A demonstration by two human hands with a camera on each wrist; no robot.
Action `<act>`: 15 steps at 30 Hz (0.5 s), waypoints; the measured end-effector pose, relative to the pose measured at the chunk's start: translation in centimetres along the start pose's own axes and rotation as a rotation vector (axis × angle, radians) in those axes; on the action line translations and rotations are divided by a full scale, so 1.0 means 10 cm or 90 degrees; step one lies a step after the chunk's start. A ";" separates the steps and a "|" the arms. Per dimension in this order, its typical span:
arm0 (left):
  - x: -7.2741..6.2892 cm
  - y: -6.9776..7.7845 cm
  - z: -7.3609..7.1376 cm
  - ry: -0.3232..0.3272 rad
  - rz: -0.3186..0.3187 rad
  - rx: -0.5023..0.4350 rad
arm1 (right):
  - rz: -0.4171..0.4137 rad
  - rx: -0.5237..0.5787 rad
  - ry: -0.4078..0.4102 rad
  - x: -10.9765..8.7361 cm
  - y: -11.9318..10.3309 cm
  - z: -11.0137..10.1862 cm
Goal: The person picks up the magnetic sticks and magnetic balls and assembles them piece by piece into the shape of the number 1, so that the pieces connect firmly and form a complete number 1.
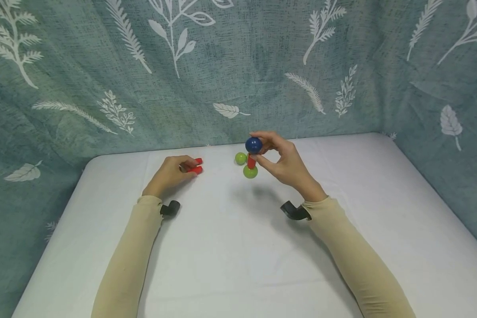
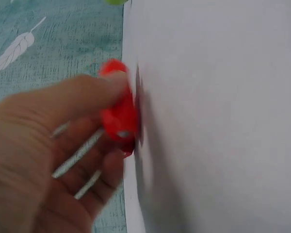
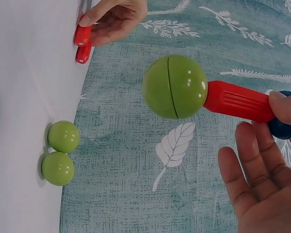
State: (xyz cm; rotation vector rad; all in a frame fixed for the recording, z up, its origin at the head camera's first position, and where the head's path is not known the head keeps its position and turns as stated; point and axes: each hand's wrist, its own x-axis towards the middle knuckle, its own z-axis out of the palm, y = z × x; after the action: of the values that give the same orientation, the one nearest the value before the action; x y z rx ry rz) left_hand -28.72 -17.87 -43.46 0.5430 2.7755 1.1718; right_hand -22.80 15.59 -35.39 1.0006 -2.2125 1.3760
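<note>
My right hand (image 1: 287, 164) holds a blue ball (image 1: 253, 145) between thumb and fingers, raised above the white table. From that ball hangs a grooved red rod (image 3: 240, 101), with a green ball (image 3: 177, 86) joined to its lower end. In the right wrist view, the thumb lies where red meets blue. On the table at the left, my left hand (image 1: 171, 173) pinches a red rod (image 2: 120, 116), its thumb across it. A second red rod (image 3: 83, 54) lies right beside it, partly covered by the fingers in the head view.
Two loose green balls (image 3: 64, 136) (image 3: 58, 168) sit side by side near the table's back edge. A white cloth (image 1: 222, 247) covers the table. Behind it hangs a green curtain (image 1: 230, 57) with white leaf prints. Each wrist wears a black camera mount (image 1: 296, 211).
</note>
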 end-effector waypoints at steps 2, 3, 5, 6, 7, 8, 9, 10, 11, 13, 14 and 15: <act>-0.01 0.04 0.02 0.008 0.012 -0.027 | -0.002 0.000 0.001 0.01 0.00 0.00; -0.02 0.07 0.03 0.012 0.018 -0.044 | -0.003 0.002 0.001 0.01 -0.01 0.00; -0.01 0.14 0.08 0.018 0.033 -0.087 | -0.004 0.008 -0.001 0.01 -0.01 0.00; -0.01 0.18 0.11 0.018 0.037 -0.112 | -0.003 0.011 -0.001 0.01 -0.02 0.00; -0.01 0.22 0.15 0.016 0.044 -0.139 | -0.002 0.013 -0.002 0.01 -0.02 0.00; -0.01 0.27 0.18 0.014 0.052 -0.163 | -0.001 0.016 -0.003 0.01 -0.03 0.00; 0.00 0.31 0.22 0.007 0.061 -0.186 | 0.001 0.018 -0.003 0.01 -0.03 0.00; 0.01 0.35 0.27 0.001 0.069 -0.211 | 0.002 0.019 -0.004 0.01 -0.04 0.00; 0.01 0.39 0.31 -0.008 0.078 -0.233 | 0.004 0.020 -0.004 0.01 -0.04 0.00; 0.01 0.46 0.39 -0.023 0.100 -0.269 | 0.003 0.019 -0.003 0.01 -0.06 0.00; 0.01 0.49 0.43 -0.030 0.110 -0.280 | 0.002 0.020 -0.003 0.01 -0.06 0.00; 0.01 0.52 0.48 -0.036 0.123 -0.292 | 0.000 0.020 -0.002 0.01 -0.07 -0.01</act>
State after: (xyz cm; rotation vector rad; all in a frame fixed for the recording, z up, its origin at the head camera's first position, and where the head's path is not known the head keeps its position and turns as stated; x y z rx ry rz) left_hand -26.37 -11.27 -43.15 0.7826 2.3287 1.7316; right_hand -22.39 15.41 -34.86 1.0143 -2.1986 1.4150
